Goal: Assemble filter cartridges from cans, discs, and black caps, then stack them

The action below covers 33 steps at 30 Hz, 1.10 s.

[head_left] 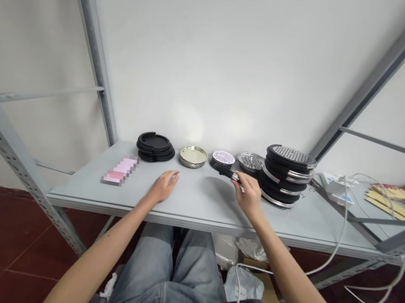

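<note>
My right hand is closed on a slim black piece with a silver part, held just above the table and pointing left. Its far end overlaps the foot of a black round container with a white slotted top. Resting near the table's front edge, my left hand is loosely open and holds nothing. Beyond the left hand are a stack of black round discs and a stack of pale gold round lids. Right of my right hand rises a tall stack of black discs with silver rims, topped by a perforated plate.
A silver perforated disc lies behind my right hand. A pixelated pink item is at the table's left. Metal posts frame the grey table. A white cable hangs at right, near yellow strips.
</note>
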Each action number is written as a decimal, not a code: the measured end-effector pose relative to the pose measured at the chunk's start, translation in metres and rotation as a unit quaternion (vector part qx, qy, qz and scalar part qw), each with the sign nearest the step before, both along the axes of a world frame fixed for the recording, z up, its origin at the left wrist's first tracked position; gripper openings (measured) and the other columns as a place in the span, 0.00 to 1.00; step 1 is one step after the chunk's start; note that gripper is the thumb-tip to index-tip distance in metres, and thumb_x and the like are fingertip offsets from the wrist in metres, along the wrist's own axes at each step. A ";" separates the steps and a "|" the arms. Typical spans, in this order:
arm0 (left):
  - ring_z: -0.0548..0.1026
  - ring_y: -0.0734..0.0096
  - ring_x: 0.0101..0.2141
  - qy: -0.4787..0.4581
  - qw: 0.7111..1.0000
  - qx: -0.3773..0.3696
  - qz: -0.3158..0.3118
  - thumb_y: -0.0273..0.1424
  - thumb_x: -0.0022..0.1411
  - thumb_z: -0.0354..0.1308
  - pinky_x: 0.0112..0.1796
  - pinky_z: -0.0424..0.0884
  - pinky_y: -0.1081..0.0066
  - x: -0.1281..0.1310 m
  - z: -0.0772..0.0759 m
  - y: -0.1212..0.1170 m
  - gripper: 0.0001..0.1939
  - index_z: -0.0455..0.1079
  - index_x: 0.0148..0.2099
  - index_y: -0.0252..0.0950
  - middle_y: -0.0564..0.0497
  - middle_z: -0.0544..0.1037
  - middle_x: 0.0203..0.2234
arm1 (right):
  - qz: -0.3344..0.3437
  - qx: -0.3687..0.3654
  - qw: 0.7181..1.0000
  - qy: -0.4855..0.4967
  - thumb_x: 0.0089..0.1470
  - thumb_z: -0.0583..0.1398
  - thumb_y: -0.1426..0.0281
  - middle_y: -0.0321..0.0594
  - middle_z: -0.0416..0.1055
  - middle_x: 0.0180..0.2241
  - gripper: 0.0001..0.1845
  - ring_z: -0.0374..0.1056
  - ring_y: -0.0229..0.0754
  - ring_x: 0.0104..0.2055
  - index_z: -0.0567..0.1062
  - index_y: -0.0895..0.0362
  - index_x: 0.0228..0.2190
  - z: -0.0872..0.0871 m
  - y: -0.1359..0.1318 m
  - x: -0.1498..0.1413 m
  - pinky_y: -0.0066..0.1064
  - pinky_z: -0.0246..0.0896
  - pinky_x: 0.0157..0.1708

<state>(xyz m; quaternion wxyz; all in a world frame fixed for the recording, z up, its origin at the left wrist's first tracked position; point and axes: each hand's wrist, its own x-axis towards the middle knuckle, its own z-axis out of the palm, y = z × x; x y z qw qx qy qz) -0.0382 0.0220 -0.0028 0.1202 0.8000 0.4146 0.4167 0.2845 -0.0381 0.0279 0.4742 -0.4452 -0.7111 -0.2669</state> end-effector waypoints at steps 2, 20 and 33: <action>0.73 0.60 0.50 0.001 1.000 -0.006 -0.002 0.39 0.71 0.42 0.53 0.67 0.59 0.001 0.001 0.000 0.21 0.70 0.51 0.32 0.41 0.76 0.48 | -0.003 0.010 1.000 -0.030 0.62 0.56 0.67 0.48 0.77 0.44 0.17 0.72 0.47 0.46 0.72 0.57 0.50 0.006 -0.005 0.015 0.38 0.64 0.47; 0.75 0.63 0.39 0.044 0.999 -0.018 -0.013 0.38 0.71 0.41 0.44 0.68 0.66 0.002 0.007 -0.006 0.20 0.73 0.40 0.35 0.45 0.78 0.36 | -0.047 -0.199 0.970 -0.131 0.57 0.57 0.70 0.47 0.77 0.46 0.14 0.72 0.50 0.48 0.77 0.56 0.45 -0.035 -0.016 0.023 0.40 0.66 0.48; 0.76 0.63 0.40 0.028 0.999 -0.041 0.001 0.38 0.70 0.43 0.45 0.68 0.66 0.001 0.004 -0.004 0.20 0.74 0.37 0.35 0.45 0.79 0.35 | -0.080 -0.255 0.963 -0.024 0.56 0.56 0.63 0.49 0.75 0.45 0.18 0.71 0.51 0.46 0.74 0.59 0.44 -0.038 -0.015 0.043 0.42 0.65 0.47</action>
